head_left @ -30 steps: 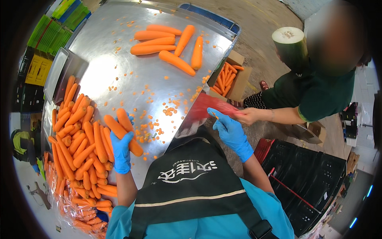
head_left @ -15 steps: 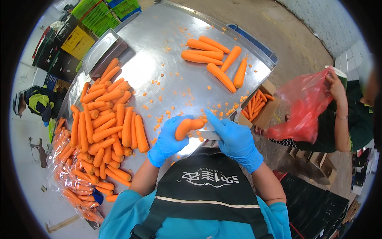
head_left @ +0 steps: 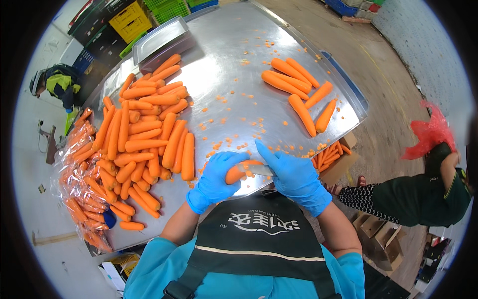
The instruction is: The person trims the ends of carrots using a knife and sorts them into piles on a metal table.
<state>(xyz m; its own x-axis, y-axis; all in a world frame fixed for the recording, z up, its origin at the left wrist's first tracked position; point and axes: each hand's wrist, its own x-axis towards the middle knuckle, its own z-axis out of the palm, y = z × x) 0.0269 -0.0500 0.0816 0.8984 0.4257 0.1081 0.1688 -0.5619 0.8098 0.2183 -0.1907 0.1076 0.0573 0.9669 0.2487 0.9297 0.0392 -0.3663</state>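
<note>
My left hand, in a blue glove, is closed around a carrot close to my apron. My right hand, gloved alike, grips a knife, its index finger stretched out and the handle hidden in the palm. The blade lies across the carrot, touching it. Beyond my hands, small orange carrot trimmings are scattered over the metal table. A large heap of carrots lies to the left. Several more carrots rest apart at the far right.
A carrot-filled clear plastic bag lies at the left edge. A lidded container stands at the far left. Below the table's right corner is a cardboard box with carrots. One person holds a red bag; another person stands left.
The knife blade has come up from below the carrot's end to lie across it. My view has shifted. The person at right has moved farther off with the red bag.
</note>
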